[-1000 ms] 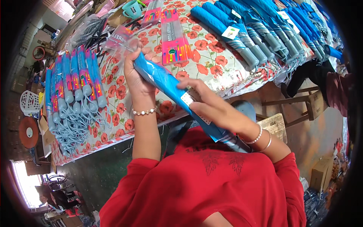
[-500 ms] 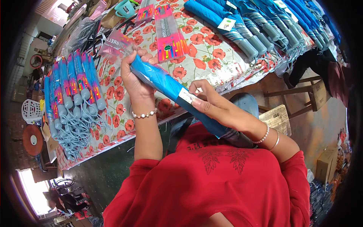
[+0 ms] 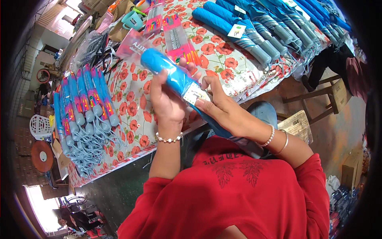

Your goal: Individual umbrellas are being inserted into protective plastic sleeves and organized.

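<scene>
A folded blue umbrella [image 3: 159,65] slants across in front of me, its far end inside a clear and pink plastic sleeve [image 3: 133,42]. My left hand [image 3: 172,101] is wrapped round the umbrella and sleeve from below, fingertips showing on the far side. Lower down, my right hand [image 3: 225,111] grips the umbrella with its thumb by a white tag [image 3: 195,93]. The umbrella's near end runs under my right forearm, where it is mostly hidden. Flat pink-and-clear sleeves [image 3: 181,40] lie on the table just beyond.
Sleeved umbrellas with grey handles and cords [image 3: 89,107] lie at the table's left. Unsleeved blue umbrellas [image 3: 254,36] are piled at the far right. A teal mug [image 3: 132,20] stands at the back. Wooden stools [image 3: 338,95] are beyond the right edge, a white basket [image 3: 40,126] at left.
My left hand has slid down the umbrella, closer to my right hand. The sleeve now reaches further along it, near the tag. My right hand has stayed about in place.
</scene>
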`<move>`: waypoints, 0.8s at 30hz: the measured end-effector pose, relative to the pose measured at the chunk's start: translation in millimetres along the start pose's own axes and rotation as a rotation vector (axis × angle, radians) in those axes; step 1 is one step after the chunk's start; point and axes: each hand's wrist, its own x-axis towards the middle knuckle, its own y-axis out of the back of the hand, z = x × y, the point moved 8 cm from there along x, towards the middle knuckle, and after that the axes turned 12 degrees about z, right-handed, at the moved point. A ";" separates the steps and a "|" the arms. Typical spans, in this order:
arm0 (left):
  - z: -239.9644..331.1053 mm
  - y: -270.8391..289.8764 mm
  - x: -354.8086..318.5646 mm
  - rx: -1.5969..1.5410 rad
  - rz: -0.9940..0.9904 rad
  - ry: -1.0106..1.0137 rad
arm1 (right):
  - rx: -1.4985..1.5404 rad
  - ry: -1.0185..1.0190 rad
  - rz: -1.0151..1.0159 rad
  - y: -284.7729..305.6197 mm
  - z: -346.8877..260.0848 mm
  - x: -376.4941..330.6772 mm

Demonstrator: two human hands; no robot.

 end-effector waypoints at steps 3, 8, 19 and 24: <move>-12.5 -0.3 -4.7 0.201 -0.065 -0.017 | 0.120 -0.081 -0.023 2.2 -1.1 1.9; -1.9 5.7 -0.3 0.148 0.042 -0.162 | 0.055 -0.128 -0.075 0.7 -10.7 -1.7; 9.6 -17.8 -18.6 0.362 0.212 -0.280 | -0.110 -0.032 0.008 3.4 -18.5 -2.9; 1.3 -35.6 -35.8 0.388 0.132 -0.360 | 0.000 0.085 0.120 5.9 -27.0 3.4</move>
